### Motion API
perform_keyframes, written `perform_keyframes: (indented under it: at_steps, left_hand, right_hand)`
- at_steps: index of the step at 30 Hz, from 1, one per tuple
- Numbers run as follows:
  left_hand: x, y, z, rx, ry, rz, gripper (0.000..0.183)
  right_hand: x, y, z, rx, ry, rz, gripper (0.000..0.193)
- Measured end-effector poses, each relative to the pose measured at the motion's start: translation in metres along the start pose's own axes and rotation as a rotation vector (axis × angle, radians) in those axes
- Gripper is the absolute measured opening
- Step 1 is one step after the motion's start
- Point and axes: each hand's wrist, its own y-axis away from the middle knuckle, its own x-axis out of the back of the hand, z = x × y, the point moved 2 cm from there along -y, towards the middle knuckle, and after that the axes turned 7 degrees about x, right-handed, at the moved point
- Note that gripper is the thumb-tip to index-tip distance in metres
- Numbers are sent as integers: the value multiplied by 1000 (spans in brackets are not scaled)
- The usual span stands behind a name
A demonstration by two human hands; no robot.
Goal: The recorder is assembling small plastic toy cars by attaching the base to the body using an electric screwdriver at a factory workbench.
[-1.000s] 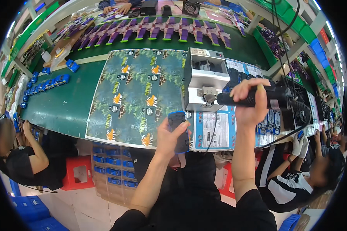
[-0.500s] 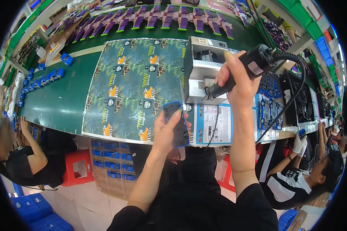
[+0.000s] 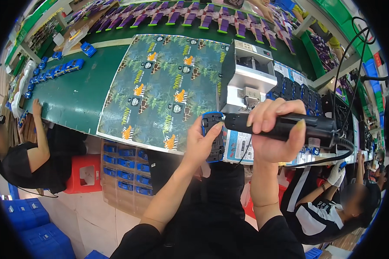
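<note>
My left hand (image 3: pixel 198 146) is closed around a blue toy car (image 3: pixel 217 151) at the table's front edge. The car's black underside faces up, and my thumb presses near its far end. In my right hand (image 3: pixel 272 138) lies a black electric screwdriver (image 3: pixel 317 128), held nearly level with its tip pointing left. That tip is at the far end of the car beside my left thumb; whether it touches a screw is too small to see. Just beyond my hands stands a silver metal box-shaped screw feeder (image 3: pixel 247 77).
A jungle-print sheet (image 3: pixel 160 95) covers the green table's middle. More blue cars (image 3: pixel 65 69) line the left, and others (image 3: pixel 285 88) lie right of the feeder. The screwdriver's cable (image 3: pixel 333 157) trails at right. Co-workers sit on both sides; a carton of cars (image 3: pixel 125 175) stands below.
The screwdriver has swung from the feeder, down and toward me, to the toy car. My left hand still grips the car, and the view has shifted slightly.
</note>
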Motion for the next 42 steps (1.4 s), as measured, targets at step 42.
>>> perform_keyframes:
  at_steps: [42]
  left_hand:
    - [9,-3,19,95,294,96,41]
  right_hand:
    - [59,-33,-8,-10,296,69,21]
